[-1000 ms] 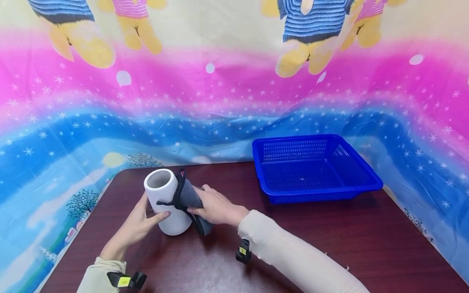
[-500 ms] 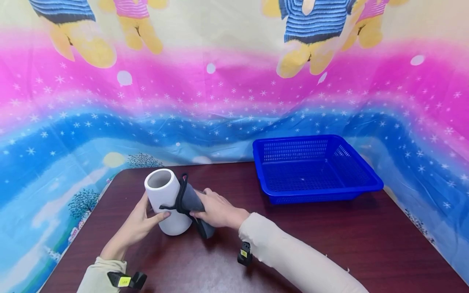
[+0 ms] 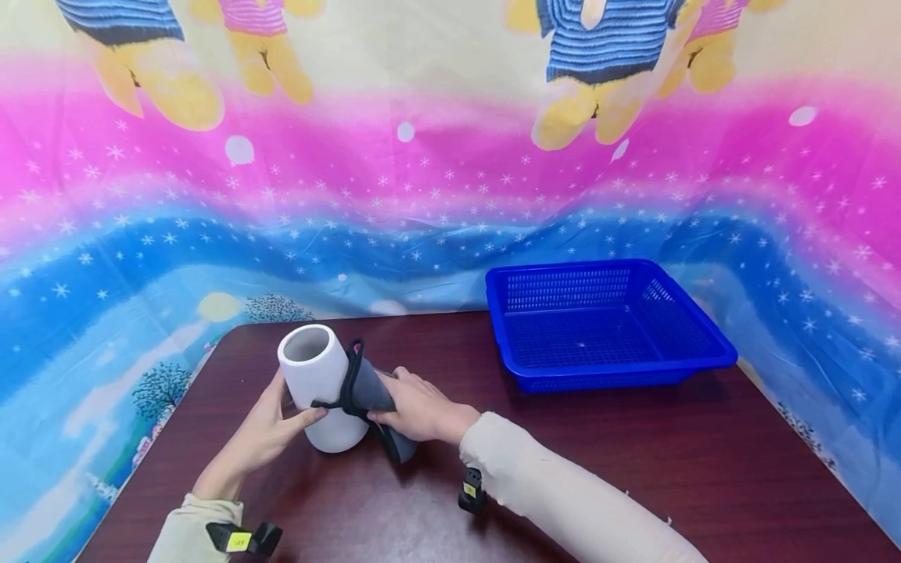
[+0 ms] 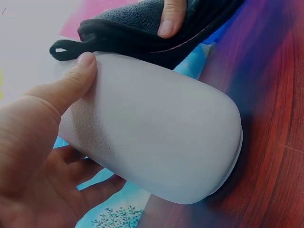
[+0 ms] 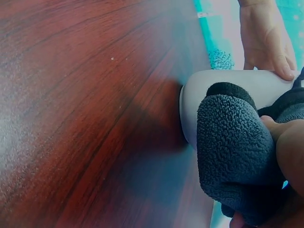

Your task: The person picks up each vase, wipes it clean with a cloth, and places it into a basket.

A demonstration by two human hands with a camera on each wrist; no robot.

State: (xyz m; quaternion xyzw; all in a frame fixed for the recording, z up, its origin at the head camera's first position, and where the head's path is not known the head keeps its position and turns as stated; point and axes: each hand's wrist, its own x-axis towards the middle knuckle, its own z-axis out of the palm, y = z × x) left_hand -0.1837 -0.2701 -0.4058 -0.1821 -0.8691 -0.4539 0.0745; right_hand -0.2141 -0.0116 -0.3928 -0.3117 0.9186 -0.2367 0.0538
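gray cloth (image 3: 373,391) is touching white pot (image 3: 317,381) on its right.
left hand (image 3: 262,428) is holding it with bent fingers; right hand (image 3: 420,405) is pinching the cloth.

Brn tbl (image 3: 676,446), snowflake bkdrop (image 3: 422,180)

A grey cloth (image 5: 232,142) is gripped by the right hand (image 5: 293,152); a white object (image 5: 267,88) is touched by the left hand (image 5: 266,35).
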